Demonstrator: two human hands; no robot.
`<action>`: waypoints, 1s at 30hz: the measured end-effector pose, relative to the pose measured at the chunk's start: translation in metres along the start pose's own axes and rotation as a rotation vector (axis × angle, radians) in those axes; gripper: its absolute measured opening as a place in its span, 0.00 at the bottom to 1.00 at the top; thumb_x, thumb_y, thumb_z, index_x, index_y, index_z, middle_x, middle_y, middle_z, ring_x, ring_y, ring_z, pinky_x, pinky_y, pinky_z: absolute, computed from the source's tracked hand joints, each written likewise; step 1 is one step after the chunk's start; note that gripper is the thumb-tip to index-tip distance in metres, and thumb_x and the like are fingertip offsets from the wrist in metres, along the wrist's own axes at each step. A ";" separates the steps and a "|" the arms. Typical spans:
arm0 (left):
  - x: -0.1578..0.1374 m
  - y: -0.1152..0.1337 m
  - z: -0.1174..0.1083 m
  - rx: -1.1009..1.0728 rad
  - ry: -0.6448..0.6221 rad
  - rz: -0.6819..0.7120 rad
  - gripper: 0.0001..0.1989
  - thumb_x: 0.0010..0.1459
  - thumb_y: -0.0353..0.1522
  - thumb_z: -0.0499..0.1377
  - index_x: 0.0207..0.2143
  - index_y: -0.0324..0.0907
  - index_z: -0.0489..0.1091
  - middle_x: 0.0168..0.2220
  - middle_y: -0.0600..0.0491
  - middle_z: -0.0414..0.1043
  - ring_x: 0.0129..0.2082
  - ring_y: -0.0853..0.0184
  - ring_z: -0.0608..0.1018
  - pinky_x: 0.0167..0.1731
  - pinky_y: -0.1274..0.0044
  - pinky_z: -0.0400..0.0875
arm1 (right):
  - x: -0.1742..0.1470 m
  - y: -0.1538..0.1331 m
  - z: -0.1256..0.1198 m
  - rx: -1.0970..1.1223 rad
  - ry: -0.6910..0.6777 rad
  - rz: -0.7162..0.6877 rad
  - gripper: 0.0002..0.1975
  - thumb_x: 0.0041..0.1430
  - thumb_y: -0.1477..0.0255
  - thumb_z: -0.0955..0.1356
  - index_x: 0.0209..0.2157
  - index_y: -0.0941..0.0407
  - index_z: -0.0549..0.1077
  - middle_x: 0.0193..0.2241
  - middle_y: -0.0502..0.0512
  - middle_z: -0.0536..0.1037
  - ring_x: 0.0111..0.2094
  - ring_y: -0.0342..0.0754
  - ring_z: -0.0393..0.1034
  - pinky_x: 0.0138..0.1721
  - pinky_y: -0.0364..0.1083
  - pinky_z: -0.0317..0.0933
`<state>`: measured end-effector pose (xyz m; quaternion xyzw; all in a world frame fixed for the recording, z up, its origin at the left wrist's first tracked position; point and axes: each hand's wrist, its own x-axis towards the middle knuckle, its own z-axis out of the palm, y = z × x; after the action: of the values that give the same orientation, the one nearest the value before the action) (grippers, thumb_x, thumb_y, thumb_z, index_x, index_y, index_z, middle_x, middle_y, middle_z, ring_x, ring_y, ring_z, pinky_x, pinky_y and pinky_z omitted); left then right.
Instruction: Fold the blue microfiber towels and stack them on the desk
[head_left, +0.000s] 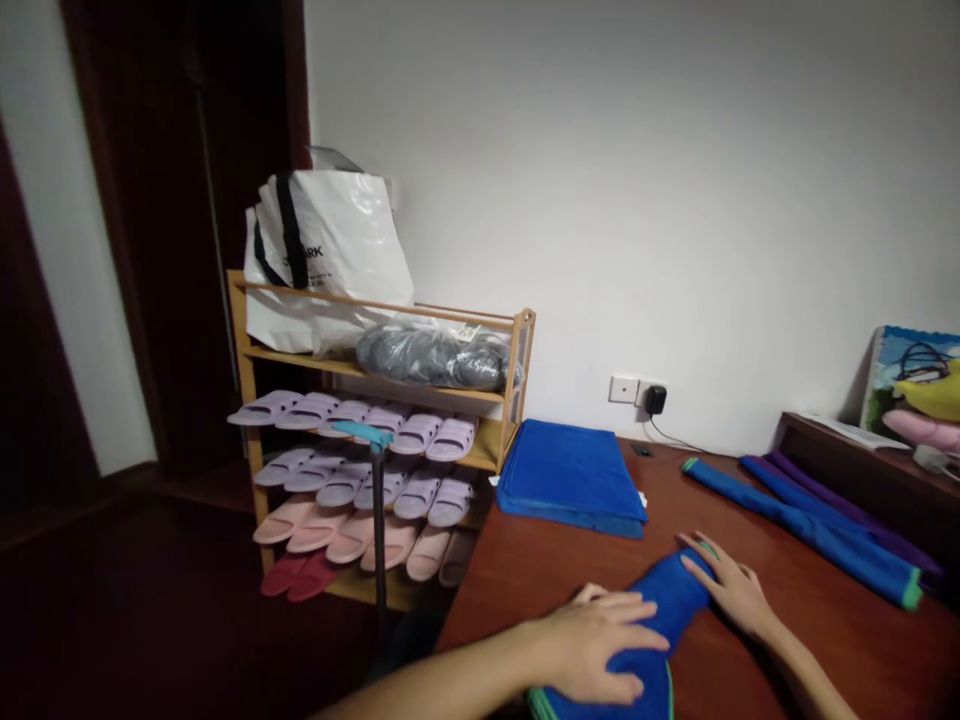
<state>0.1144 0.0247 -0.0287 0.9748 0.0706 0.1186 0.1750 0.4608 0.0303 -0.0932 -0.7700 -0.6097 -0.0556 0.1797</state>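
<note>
A blue cloth with green edging [664,605], probably a towel, lies partly folded or rolled on the brown table [517,590]. My left hand [607,645] rests on its near part, palm down with the fingers spread. At the cloth's far end, my right hand [727,585] lays its outstretched fingers over the green-edged corner. What is under both palms is hidden. Beyond my left hand sits a flat stack of blue cloths [570,475]. To the right, a rolled blue cloth with green ends [810,525] lies beside a purple roll [847,500].
Left of the table stands a wooden rack [517,370] with rows of slippers [435,435], a white bag [337,240] and a plastic-wrapped grey bundle [442,355]. A teal-topped pole [379,530] rises before it. A black plug [655,400] sits in the wall socket.
</note>
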 end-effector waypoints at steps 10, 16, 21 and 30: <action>-0.054 0.014 -0.024 0.371 0.030 -0.142 0.21 0.63 0.33 0.51 0.58 0.53 0.59 0.62 0.49 0.57 0.58 0.57 0.64 0.53 0.64 0.60 | -0.034 -0.027 -0.006 0.073 -0.105 0.040 0.30 0.59 0.47 0.51 0.61 0.40 0.53 0.59 0.53 0.61 0.62 0.53 0.48 0.55 0.65 0.47; -0.105 0.006 -0.040 0.272 0.046 -0.240 0.24 0.65 0.37 0.49 0.62 0.58 0.51 0.65 0.54 0.48 0.63 0.56 0.55 0.57 0.61 0.55 | -0.058 -0.031 -0.007 0.074 -0.185 0.055 0.34 0.58 0.46 0.51 0.63 0.41 0.46 0.61 0.54 0.57 0.64 0.53 0.42 0.56 0.66 0.45; -0.123 0.003 -0.043 0.207 0.086 -0.338 0.24 0.66 0.33 0.48 0.62 0.60 0.50 0.65 0.56 0.47 0.63 0.58 0.55 0.58 0.61 0.52 | -0.085 -0.032 -0.016 0.044 -0.202 0.066 0.35 0.57 0.45 0.50 0.63 0.42 0.45 0.63 0.52 0.54 0.65 0.50 0.37 0.59 0.64 0.41; -0.142 -0.019 -0.050 0.256 0.175 -0.419 0.21 0.63 0.34 0.52 0.59 0.52 0.59 0.60 0.53 0.60 0.59 0.59 0.63 0.56 0.65 0.57 | -0.155 0.001 -0.026 -0.025 -0.136 -0.111 0.33 0.56 0.47 0.59 0.62 0.34 0.45 0.64 0.48 0.49 0.62 0.56 0.48 0.55 0.62 0.51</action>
<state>-0.0368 0.0331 -0.0195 0.9392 0.3002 0.1538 0.0644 0.4264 -0.1209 -0.1166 -0.7391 -0.6615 -0.0208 0.1249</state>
